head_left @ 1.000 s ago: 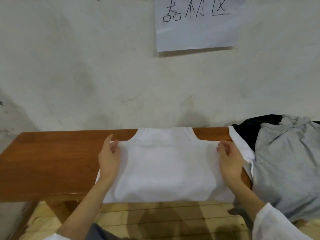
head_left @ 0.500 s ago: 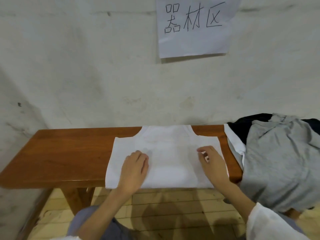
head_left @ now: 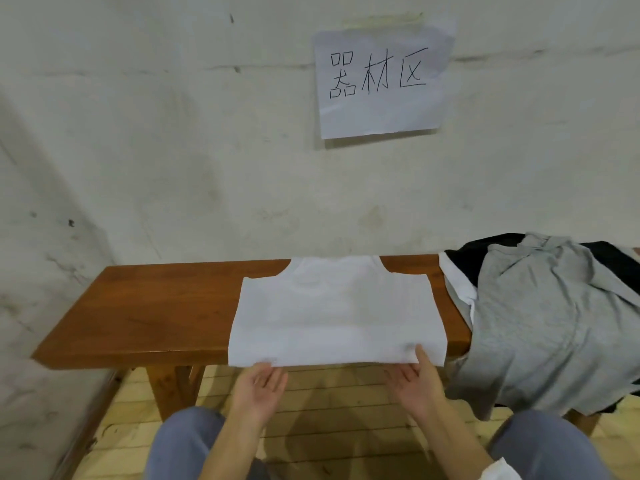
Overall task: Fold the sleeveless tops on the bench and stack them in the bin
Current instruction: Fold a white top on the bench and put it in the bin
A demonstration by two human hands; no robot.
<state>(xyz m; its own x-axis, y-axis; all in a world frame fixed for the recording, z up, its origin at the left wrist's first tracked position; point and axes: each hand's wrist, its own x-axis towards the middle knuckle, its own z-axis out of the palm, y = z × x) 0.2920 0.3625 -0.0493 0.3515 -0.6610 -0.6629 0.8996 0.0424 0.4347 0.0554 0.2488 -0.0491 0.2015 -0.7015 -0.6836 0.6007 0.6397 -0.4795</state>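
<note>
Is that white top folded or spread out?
Spread out. The top lies flat on the bench, straps and armholes showing, hem overhanging the near edge; the right hand pinches it.
</note>
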